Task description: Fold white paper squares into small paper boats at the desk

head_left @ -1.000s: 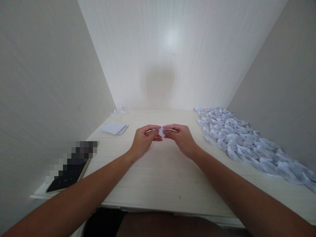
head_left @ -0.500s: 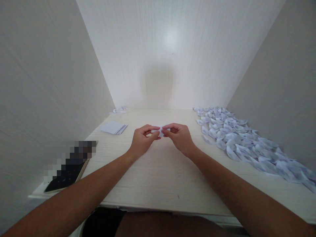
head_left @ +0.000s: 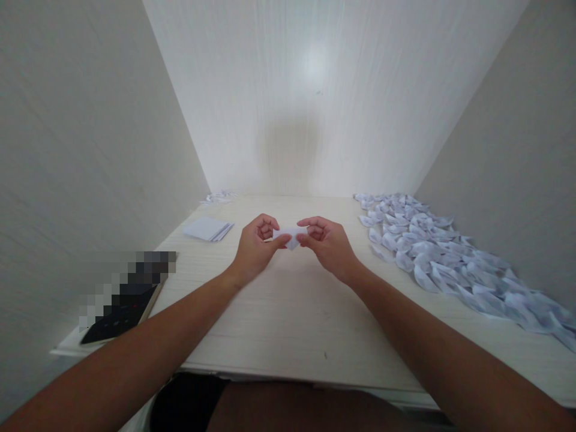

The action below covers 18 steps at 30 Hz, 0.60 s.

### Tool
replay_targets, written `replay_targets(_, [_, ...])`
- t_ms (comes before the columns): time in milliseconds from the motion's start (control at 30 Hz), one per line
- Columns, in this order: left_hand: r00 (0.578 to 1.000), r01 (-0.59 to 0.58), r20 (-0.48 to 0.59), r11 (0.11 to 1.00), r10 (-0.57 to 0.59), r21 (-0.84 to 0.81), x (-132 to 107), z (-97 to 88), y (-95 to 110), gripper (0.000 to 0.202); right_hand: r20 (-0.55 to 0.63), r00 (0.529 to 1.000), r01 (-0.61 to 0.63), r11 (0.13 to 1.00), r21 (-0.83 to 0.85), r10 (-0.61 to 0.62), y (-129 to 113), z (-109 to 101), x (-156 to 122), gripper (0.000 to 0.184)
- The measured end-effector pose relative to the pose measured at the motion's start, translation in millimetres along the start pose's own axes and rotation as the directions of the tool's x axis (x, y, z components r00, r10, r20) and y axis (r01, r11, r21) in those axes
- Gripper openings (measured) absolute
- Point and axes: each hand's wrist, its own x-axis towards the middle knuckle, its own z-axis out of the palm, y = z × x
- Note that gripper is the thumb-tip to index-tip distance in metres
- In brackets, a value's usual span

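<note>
A small piece of folded white paper (head_left: 291, 231) is held up above the middle of the table. My left hand (head_left: 258, 245) pinches its left end, thumb in front and the other fingers curled behind. My right hand (head_left: 327, 243) grips the right end, its thumb pressed on the paper's face and its index finger raised near the upper edge. Toward the bottom the paper comes to a point between the two thumbs. Its back side is hidden from me.
Many folded white paper pieces (head_left: 423, 252) lie in overlapping rows along the right wall. A stack of white paper sheets (head_left: 204, 228) lies to the left, with white paper scraps (head_left: 220, 197) behind it. A dark, partly pixelated device (head_left: 119, 315) rests at the left table edge.
My index fingers have lifted from the front of the paper, so more of it shows, with its pointed lower part visible. Both hands have risen slightly and moved a little apart.
</note>
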Motion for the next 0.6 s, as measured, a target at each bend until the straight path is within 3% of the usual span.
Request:
replay_targets(133, [0.997,0.051,0.054,0.998,-0.049,-0.035,3,-4.2,2,0.049,0.003,0.999,-0.047,0.999,0.011,0.047,-3,-3,2,0.034])
replay_targets(300, [0.985,0.136,0.114,0.989,-0.129,-0.055,4,-7.6,4,0.055,-0.093,0.992,-0.084,0.996,-0.002,0.083,-3,-8,3,0.033])
replay_targets(467, [0.989,0.126,0.087,0.99,-0.12,-0.067,5,-9.0,4,0.053,-0.077,0.989,-0.116,0.989,0.097,0.124,-1,-11,5,0.031])
replay_targets(600, [0.986,0.083,0.15,0.996,-0.078,-0.031,4,-10.5,3,0.043,-0.103,0.986,-0.121,0.986,0.118,0.134,-1,-14,6,0.034])
